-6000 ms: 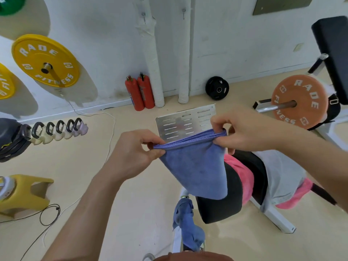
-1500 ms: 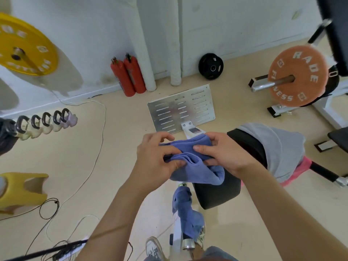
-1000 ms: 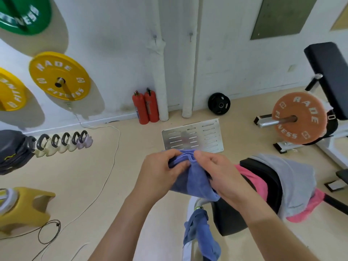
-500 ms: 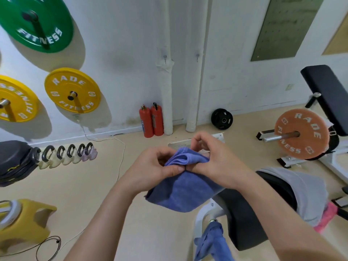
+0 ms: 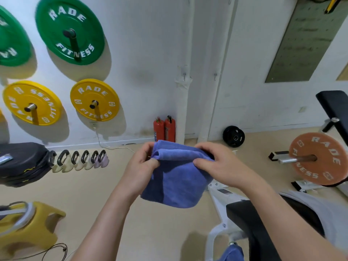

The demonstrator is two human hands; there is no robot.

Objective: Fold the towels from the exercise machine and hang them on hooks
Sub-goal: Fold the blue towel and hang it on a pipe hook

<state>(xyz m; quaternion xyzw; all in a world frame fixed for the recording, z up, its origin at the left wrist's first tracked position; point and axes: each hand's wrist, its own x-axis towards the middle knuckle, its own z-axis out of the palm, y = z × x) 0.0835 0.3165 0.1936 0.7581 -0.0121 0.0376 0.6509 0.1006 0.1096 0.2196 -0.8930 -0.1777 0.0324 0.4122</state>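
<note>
The left grip (image 5: 140,166) and right grip (image 5: 222,164) each pinch the top edge of the blue towel (image 5: 175,185), held in the air beside the exercise machine (image 5: 250,227): soft, fuzzy terry, folded in rounded layers, its lower edge hanging curved.

Blue towel (image 5: 175,181) folded, bunched top edge, hanging in midair
</note>
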